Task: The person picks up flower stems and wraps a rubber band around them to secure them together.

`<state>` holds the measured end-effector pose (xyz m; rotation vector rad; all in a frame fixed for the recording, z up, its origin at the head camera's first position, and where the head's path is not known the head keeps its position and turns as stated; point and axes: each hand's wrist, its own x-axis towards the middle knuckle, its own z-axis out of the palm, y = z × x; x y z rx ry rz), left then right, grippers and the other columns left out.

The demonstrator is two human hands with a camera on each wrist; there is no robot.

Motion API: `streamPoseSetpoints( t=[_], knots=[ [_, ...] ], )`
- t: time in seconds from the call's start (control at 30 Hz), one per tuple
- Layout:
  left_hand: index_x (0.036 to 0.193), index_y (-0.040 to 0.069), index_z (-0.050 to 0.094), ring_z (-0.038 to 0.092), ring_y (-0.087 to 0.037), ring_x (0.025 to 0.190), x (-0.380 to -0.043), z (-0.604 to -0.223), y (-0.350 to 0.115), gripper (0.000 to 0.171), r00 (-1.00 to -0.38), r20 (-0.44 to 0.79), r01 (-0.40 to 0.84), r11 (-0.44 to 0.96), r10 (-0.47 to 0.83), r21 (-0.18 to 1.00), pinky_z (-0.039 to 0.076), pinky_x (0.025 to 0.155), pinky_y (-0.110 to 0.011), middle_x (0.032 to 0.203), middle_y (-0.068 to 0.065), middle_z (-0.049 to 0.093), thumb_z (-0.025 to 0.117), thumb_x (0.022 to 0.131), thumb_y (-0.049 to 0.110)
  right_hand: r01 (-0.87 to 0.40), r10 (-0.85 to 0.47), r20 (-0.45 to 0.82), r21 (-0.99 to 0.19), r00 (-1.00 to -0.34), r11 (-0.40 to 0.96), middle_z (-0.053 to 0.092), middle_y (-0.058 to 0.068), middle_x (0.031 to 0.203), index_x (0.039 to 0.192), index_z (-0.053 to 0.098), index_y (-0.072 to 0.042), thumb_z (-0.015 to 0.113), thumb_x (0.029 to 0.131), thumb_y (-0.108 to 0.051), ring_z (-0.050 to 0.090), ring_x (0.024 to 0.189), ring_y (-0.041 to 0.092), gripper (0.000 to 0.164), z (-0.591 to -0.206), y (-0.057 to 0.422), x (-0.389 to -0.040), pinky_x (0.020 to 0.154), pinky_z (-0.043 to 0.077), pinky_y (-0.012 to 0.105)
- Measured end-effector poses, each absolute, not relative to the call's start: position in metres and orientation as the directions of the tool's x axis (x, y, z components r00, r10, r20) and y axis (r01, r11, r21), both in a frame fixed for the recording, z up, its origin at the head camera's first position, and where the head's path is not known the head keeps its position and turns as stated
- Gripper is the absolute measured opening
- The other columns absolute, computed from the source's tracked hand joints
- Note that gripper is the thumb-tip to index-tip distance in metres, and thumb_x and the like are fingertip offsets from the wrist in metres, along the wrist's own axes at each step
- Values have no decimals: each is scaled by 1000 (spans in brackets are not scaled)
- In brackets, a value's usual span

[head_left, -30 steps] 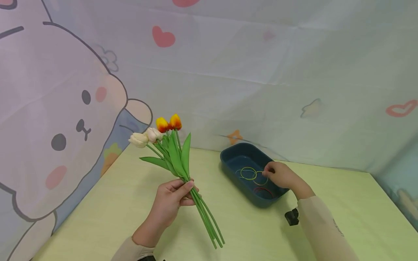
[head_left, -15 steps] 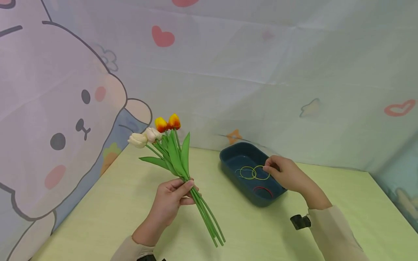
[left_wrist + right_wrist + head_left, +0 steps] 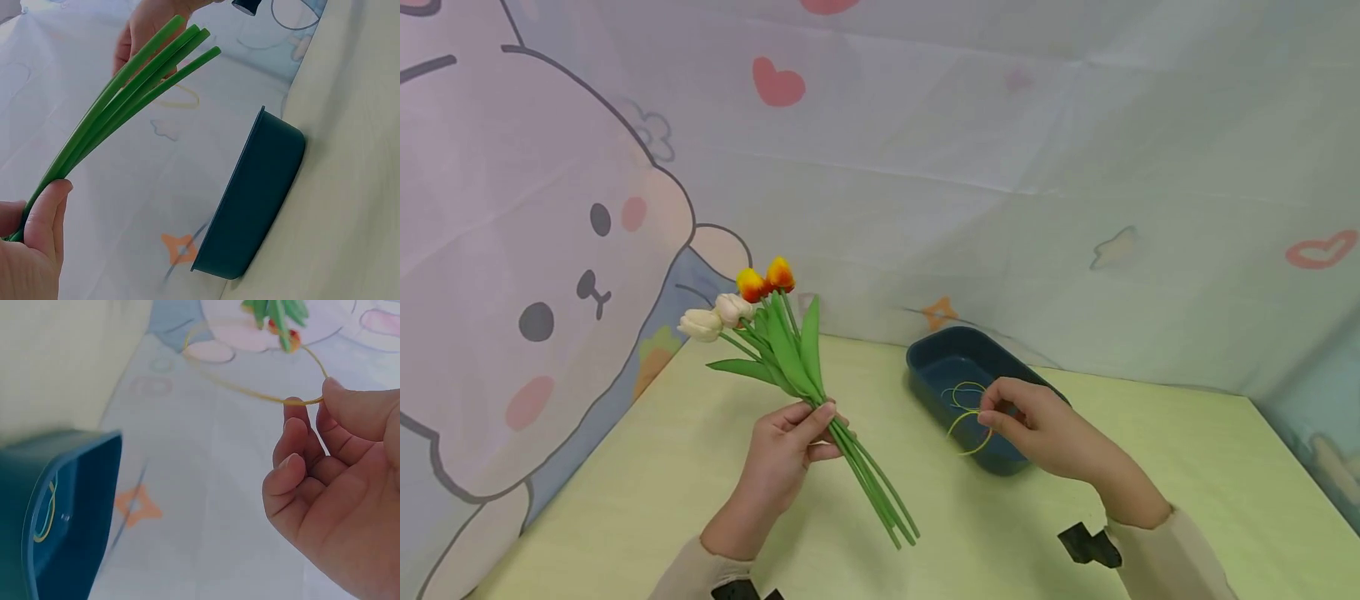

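My left hand (image 3: pixel 792 450) grips a bunch of tulips (image 3: pixel 786 342) by the stems, with white and orange-yellow heads pointing up and left. The bare stem ends (image 3: pixel 144 81) fan out past the thumb in the left wrist view. Between thumb and index finger, my right hand (image 3: pixel 1037 425) pinches a thin yellow rubber band (image 3: pixel 976 451), which hangs as an open loop. That hand is above the near side of a dark blue bin (image 3: pixel 925 379). In the right wrist view the band (image 3: pixel 244 392) stretches out from the fingertips, apart from the tulips.
The bin stands on a pale yellow-green table (image 3: pixel 647 492), near its back edge. Inside lie more thin bands (image 3: pixel 958 389), yellow and bluish. A printed cloth backdrop (image 3: pixel 925 167) rises behind the table. Black wrist mounts (image 3: pixel 1090 546) sit on the sleeves.
My right hand has lifted the yellow rubber band out of the bin and brought it toward me and to the left. The tulips have shifted slightly left in my left hand's grip.
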<state>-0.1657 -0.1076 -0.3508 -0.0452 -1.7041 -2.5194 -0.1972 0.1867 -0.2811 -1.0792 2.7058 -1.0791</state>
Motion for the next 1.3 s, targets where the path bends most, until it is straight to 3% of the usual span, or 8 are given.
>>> streamPoseSetpoints(
  t=[0.23,0.53,0.73,1.3],
  knots=[
    [79,10,71,69,-14,68,-166,-349,-110,23,-993,82,111,-406,-88,907,61,68,-29,77,-4,68,56,96,3,-689,-680,297,-589,-670,422,55,-10,82,91,57,-16,60,95,-10,51,67,5,8,-281,176,-181,57,46,20],
    [80,9,70,70,-14,70,-165,-345,-114,23,-988,93,143,-469,-127,872,61,69,-27,77,-3,68,56,97,4,-716,-714,327,-608,-619,343,54,-8,83,92,56,-15,58,97,-13,52,69,5,6,-288,168,-170,58,48,20],
    [80,11,69,70,-13,70,-164,-342,-114,23,-987,86,144,-511,-135,848,60,67,-25,77,-2,68,56,97,5,-744,-729,370,-608,-576,278,53,-5,81,92,56,-15,58,96,-6,50,68,5,11,-294,163,-165,58,48,19],
    [81,9,70,70,-13,70,-156,-339,-107,22,-994,77,107,-533,-78,839,61,67,-25,76,-3,69,56,97,5,-777,-719,431,-581,-545,241,54,-6,82,92,57,-16,60,94,-5,47,69,4,12,-300,152,-164,58,46,17]
  ],
)
